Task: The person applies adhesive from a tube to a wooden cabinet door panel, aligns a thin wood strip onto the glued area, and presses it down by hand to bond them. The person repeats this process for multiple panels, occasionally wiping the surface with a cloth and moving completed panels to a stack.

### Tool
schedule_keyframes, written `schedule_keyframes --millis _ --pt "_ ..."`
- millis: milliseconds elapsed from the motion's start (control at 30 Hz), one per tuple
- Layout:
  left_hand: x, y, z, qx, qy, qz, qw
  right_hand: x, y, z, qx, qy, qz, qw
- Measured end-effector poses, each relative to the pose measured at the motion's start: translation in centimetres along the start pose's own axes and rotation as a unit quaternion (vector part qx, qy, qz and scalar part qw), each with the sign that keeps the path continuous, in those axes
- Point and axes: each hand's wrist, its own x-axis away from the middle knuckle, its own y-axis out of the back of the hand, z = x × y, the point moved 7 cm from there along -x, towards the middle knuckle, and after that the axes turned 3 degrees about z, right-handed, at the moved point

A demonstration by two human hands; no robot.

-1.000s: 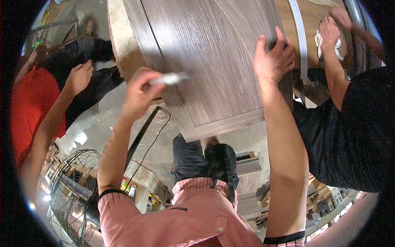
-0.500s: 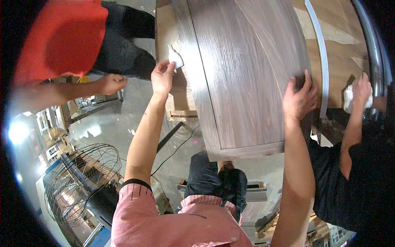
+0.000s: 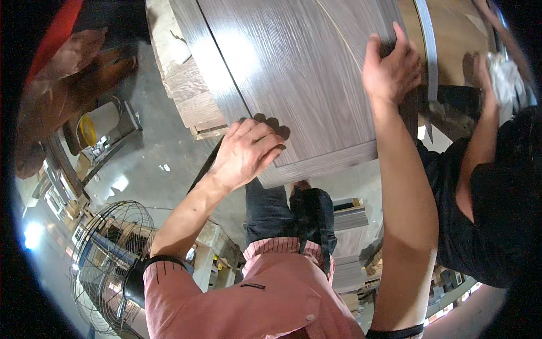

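A grey-brown wood-grain panel [image 3: 316, 90], with a dark groove along its left part, lies in front of me. Above its near left corner is my left hand [image 3: 248, 147], palm down and empty, fingers loosely bent; their shadow falls on the panel. I cannot tell whether the fingertips touch it. At the panel's right edge my right hand [image 3: 392, 70] has thumb and forefinger spread apart, the other fingers bent by the edge. A small white bottle [image 3: 180, 51] with a thin nozzle lies on the pale wooden boards [image 3: 195, 93] left of the panel.
On the right, a co-worker in black holds a white cloth [image 3: 505, 79] near a brown board with a pale metal strip [image 3: 427, 51]. Another person's hand and arm [image 3: 73, 56] show at upper left. A wire-cage fan [image 3: 107, 265] stands at lower left, near a white bucket [image 3: 101, 124].
My left hand has let go of the white bottle and moved nearer, to the panel's near left corner. My right hand stays by the right edge. The co-worker's cloth has moved farther away.
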Motion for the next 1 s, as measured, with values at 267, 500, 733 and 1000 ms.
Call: schedule_keyframes --millis 267,500,733,1000 --pt "0.2 -0.8 0.0 -0.046 -0.008 0.062 0.997 -0.1 -0.1 -0.1 -0.014 0.008 -0.002 1.000" --pt "0.4 -1.1 0.1 -0.047 0.002 0.060 0.997 0.0 0.0 -0.1 -0.011 0.008 0.001 1.000" --pt "0.0 -1.8 0.2 -0.029 0.036 0.039 0.998 0.6 -0.7 -0.6 -0.001 0.001 0.014 1.000" --pt "-0.2 2.0 3.5 0.179 0.151 -0.130 0.963 -0.4 -0.2 -0.2 -0.007 -0.015 0.010 1.000"
